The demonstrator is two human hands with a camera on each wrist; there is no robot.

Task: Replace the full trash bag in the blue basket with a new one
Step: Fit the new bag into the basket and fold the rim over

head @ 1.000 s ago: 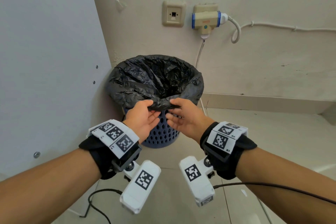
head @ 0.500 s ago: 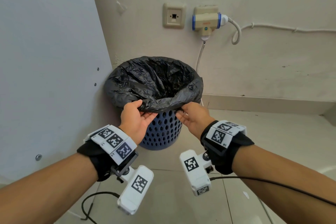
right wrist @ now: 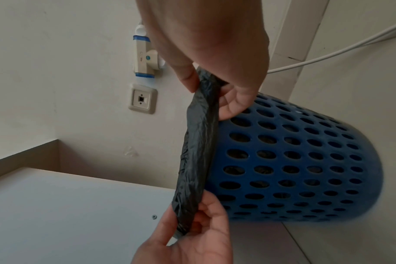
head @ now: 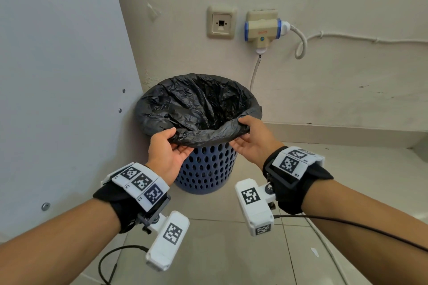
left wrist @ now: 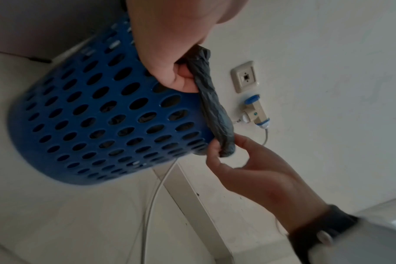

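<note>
While the black trash bag (head: 196, 109) sat folded over the rim of the blue basket (head: 206, 169), the left hand (head: 164, 152) and right hand (head: 252, 141) pinched its near edge (thin, soft, probably slippery plastic, best gathered at that rim).

At the centre of the frame a round blue perforated plastic basket (head: 206, 169) stands on the tiled floor, lined with a crinkled black plastic trash bag (head: 196, 104). The left hand (head: 165, 155) and right hand (head: 252, 139) pinch the bag's rolled near edge, one at each side.
</note>
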